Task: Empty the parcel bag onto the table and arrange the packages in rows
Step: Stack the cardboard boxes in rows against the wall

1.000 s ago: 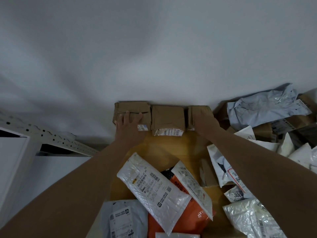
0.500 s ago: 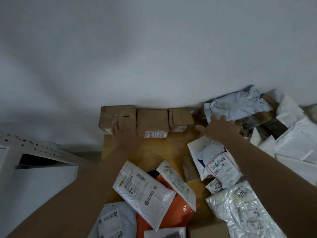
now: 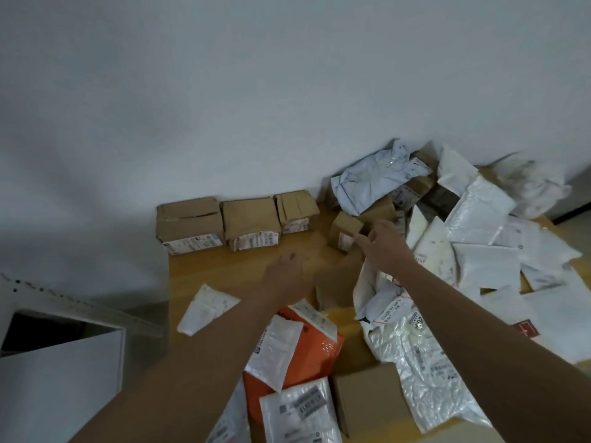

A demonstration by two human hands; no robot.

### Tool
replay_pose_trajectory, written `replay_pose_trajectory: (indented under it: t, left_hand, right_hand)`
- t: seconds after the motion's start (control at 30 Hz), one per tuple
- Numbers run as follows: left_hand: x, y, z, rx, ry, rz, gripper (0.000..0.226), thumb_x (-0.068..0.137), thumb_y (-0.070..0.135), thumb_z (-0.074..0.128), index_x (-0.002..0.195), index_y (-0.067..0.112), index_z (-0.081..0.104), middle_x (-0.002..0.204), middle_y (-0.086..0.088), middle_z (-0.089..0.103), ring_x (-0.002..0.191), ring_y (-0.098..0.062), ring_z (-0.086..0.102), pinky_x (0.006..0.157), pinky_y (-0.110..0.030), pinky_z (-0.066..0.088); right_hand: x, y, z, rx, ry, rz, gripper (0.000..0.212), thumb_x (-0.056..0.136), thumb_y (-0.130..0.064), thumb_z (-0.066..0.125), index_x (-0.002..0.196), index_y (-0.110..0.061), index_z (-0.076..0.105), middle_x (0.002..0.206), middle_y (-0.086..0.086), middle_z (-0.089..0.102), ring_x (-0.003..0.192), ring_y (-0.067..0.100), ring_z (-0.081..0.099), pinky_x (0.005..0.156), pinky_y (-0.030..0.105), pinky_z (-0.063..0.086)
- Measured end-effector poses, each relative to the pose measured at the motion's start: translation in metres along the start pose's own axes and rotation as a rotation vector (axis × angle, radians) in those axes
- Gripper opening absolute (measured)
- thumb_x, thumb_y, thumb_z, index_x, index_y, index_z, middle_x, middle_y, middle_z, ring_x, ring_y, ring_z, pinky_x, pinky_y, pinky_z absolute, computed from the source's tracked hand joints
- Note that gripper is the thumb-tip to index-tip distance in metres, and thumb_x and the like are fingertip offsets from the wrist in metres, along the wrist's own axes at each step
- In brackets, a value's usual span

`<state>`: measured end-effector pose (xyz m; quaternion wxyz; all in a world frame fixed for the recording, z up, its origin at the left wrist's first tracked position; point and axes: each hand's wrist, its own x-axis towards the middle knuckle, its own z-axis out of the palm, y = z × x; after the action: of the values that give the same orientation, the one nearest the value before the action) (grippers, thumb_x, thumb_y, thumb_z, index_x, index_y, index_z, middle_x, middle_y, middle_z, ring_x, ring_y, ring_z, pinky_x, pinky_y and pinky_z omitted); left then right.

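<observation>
right hand touching small brown box, three boxes in row, wooden table

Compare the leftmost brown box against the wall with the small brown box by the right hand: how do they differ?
The leftmost box is bigger and sits square in the row against the wall; the small box is turned askew, apart from the row. The right hand reaches the small box; no hand touches the leftmost box. Both are brown cardboard with labels.

table: yellow-tan wood
row of three boxes: brown cardboard, white printed labels on front faces
small box: brown, white label
mailer: bright orange, glossy
crumpled bag: pale blue-grey
padded envelopes: white, piled at right
near box: plain brown
wall: flat grey-white
card: dark red, at right edge
</observation>
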<state>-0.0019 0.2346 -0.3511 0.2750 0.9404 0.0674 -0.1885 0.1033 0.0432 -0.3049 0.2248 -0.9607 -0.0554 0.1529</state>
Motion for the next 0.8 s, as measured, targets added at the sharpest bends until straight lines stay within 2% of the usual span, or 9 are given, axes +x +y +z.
replay_pose_trajectory:
  t: [0.07, 0.17, 0.23, 0.33, 0.4, 0.47, 0.57, 0.67, 0.8]
  left_hand:
    - [0.001, 0.014, 0.004, 0.092, -0.052, 0.035, 0.062, 0.094, 0.041, 0.055, 0.148, 0.022, 0.033, 0.154, -0.008, 0.031, 0.137, -0.029, 0.033, 0.11, -0.045, 0.034]
    - [0.004, 0.035, 0.014, 0.244, -0.089, 0.08, 0.072, 0.088, 0.042, 0.063, 0.149, 0.02, 0.032, 0.158, -0.01, 0.022, 0.142, -0.033, 0.024, 0.112, -0.045, 0.028]
    - [0.006, 0.05, 0.023, 0.265, -0.11, 0.095, 0.081, 0.086, 0.045, 0.066, 0.151, 0.021, 0.023, 0.159, -0.011, 0.018, 0.145, -0.034, 0.017, 0.115, -0.046, 0.021]
    - [0.014, 0.063, 0.039, 0.329, -0.151, 0.105, 0.106, 0.078, 0.053, 0.071, 0.154, 0.024, 0.003, 0.159, -0.012, 0.015, 0.146, -0.035, 0.013, 0.118, -0.05, 0.013]
    - [0.022, 0.069, 0.051, 0.417, -0.136, 0.097, 0.113, 0.075, 0.049, 0.075, 0.154, 0.025, -0.002, 0.158, -0.013, 0.019, 0.144, -0.035, 0.018, 0.118, -0.051, 0.016]
    - [0.029, 0.074, 0.059, 0.473, -0.11, 0.061, 0.108, 0.077, 0.045, 0.074, 0.154, 0.021, 0.002, 0.153, -0.014, 0.026, 0.138, -0.035, 0.027, 0.115, -0.048, 0.024]
    - [0.035, 0.077, 0.056, 0.505, -0.065, -0.007, 0.094, 0.079, 0.047, 0.071, 0.15, 0.014, 0.018, 0.144, -0.015, 0.035, 0.129, -0.035, 0.036, 0.105, -0.044, 0.034]
    - [0.04, 0.079, 0.045, 0.489, -0.048, -0.108, 0.093, 0.077, 0.052, 0.07, 0.147, 0.011, 0.024, 0.143, -0.016, 0.035, 0.128, -0.037, 0.037, 0.106, -0.044, 0.032]
    - [0.034, 0.075, 0.018, 0.474, 0.116, -0.205, 0.084, 0.085, 0.048, 0.06, 0.149, 0.01, 0.019, 0.148, -0.018, 0.026, 0.13, -0.037, 0.035, 0.103, -0.043, 0.036]
  right_hand:
    - [-0.01, 0.006, -0.008, 0.038, 0.006, -0.007, 0.031, 0.093, -0.032, 0.06, 0.084, -0.002, 0.061, 0.124, 0.014, 0.055, 0.123, 0.024, 0.048, 0.09, 0.03, 0.035]
    - [-0.015, 0.02, -0.011, 0.087, -0.008, -0.016, 0.025, 0.091, -0.031, 0.064, 0.093, -0.007, 0.06, 0.142, 0.008, 0.045, 0.13, 0.022, 0.043, 0.094, 0.027, 0.03]
    - [-0.01, 0.031, -0.012, 0.103, -0.012, -0.02, 0.019, 0.089, -0.029, 0.067, 0.089, -0.012, 0.058, 0.136, 0.005, 0.047, 0.122, 0.021, 0.047, 0.092, 0.027, 0.033]
    - [0.003, 0.043, -0.013, 0.09, 0.002, -0.066, 0.019, 0.084, -0.022, 0.069, 0.079, -0.016, 0.052, 0.114, 0.005, 0.05, 0.096, 0.017, 0.052, 0.08, 0.027, 0.037]
    - [0.012, 0.051, -0.014, 0.083, -0.032, -0.093, 0.016, 0.083, -0.021, 0.069, 0.084, -0.015, 0.054, 0.115, 0.0, 0.046, 0.096, 0.013, 0.047, 0.084, 0.026, 0.037]
    - [0.021, 0.061, -0.014, 0.076, -0.092, -0.118, 0.019, 0.082, -0.024, 0.07, 0.09, -0.017, 0.054, 0.117, -0.003, 0.041, 0.101, 0.013, 0.046, 0.091, 0.03, 0.041]
    - [0.029, 0.069, -0.015, 0.094, -0.134, -0.125, 0.018, 0.084, -0.027, 0.066, 0.093, -0.018, 0.054, 0.115, -0.003, 0.036, 0.105, 0.019, 0.049, 0.097, 0.039, 0.045]
    - [0.038, 0.077, -0.018, 0.065, -0.099, -0.148, 0.017, 0.087, -0.032, 0.061, 0.092, -0.016, 0.057, 0.117, 0.003, 0.045, 0.107, 0.024, 0.049, 0.096, 0.04, 0.043]
    - [0.044, 0.077, -0.017, -0.13, -0.008, -0.281, 0.023, 0.09, -0.026, 0.055, 0.103, -0.009, 0.063, 0.118, 0.009, 0.054, 0.111, 0.029, 0.049, 0.092, 0.039, 0.043]
